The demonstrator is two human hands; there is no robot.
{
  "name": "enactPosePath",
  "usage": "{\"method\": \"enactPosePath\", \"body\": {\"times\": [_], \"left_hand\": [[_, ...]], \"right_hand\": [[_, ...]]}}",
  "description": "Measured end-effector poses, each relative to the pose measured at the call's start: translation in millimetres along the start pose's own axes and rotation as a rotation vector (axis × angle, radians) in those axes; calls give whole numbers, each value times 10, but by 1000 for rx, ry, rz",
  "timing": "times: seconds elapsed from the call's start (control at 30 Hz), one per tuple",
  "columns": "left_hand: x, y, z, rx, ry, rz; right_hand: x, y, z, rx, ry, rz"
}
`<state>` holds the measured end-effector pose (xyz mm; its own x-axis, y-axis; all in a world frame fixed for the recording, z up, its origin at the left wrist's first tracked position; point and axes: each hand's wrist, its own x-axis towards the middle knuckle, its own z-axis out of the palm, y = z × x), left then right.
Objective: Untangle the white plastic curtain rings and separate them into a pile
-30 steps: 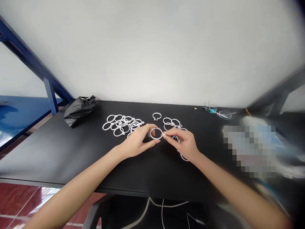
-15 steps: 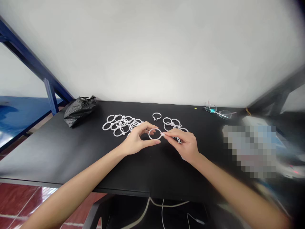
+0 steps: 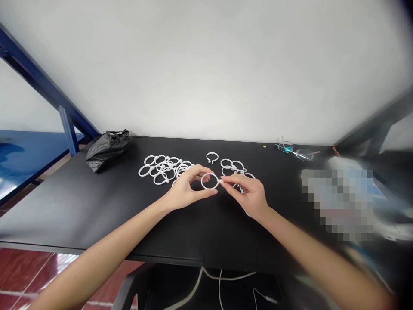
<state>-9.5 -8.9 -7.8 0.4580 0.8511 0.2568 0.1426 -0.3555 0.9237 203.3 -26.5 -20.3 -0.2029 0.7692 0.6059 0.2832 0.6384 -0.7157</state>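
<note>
Between my two hands a white plastic ring with a small clasp (image 3: 202, 181) is held up above the black table. My left hand (image 3: 184, 188) curves round its left side, thumb below and fingers above on the rim. The clasp end is pinched between the thumb and fingertips of my right hand (image 3: 250, 191). Left of my left hand lies a pile of similar white rings (image 3: 160, 177). A smaller group of rings (image 3: 227, 163) is partly hidden behind my right hand. One single ring (image 3: 212, 153) lies apart, beyond the held one.
A crumpled black plastic bag (image 3: 106, 148) sits at the back left of the black table (image 3: 97, 202). Eyeglasses (image 3: 295, 151) rest at the back right, with a blurred, pixelated package (image 3: 342, 202) nearer me. Pale cables (image 3: 193, 289) hang below the front edge.
Almost nothing differs. Both hands keep the ring in the same place, and the right fingers have shifted very slightly at the clasp.
</note>
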Motion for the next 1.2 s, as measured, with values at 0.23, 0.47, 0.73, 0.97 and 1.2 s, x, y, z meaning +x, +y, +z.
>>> {"method": "enactPosePath", "body": {"times": [0.23, 0.47, 0.73, 0.97, 1.2], "left_hand": [[9, -3, -32, 110, 22, 22], [25, -124, -209, 1020, 290, 170], [23, -271, -328, 1320, 248, 34], [-3, -317, -419, 1472, 262, -50], [-49, -359, -447, 1519, 276, -35]], "right_hand": [[21, 25, -2, -10, 6, 55], [60, 30, -50, -75, 76, 99], [56, 50, -54, -93, 89, 114], [60, 89, -80, -139, 106, 109], [45, 218, -90, -400, -60, 77]]}}
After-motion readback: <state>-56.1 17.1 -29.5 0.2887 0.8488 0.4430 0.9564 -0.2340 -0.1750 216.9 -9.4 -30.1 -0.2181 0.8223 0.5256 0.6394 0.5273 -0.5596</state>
